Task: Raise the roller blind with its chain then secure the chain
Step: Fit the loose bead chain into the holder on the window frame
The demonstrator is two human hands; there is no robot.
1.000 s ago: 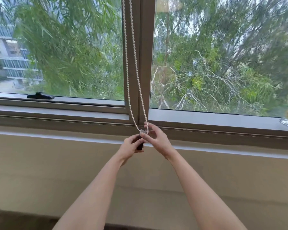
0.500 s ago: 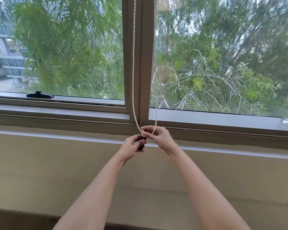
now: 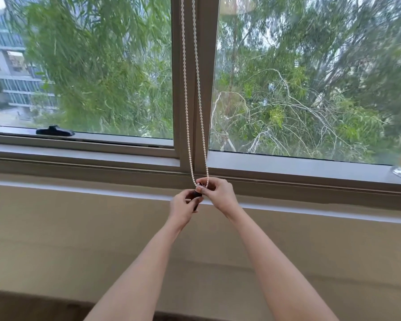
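Hanging down the grey central window post, the thin white beaded chain ends in a loop just below the post's foot. Light, limp and slippery, it is best pinched bead by bead. The right hand pinches that loop; the left hand, directly beneath, clasps a small dark chain holder. No blind shows, so it is probably raised.

**2 bare arms, nothing worn**

2 forearms rise from the lower edge of the frame toward its centre. Both are uncovered: no sleeves, watch, bracelets or rings show. The left hand and right hand are gloveless, with short nails.
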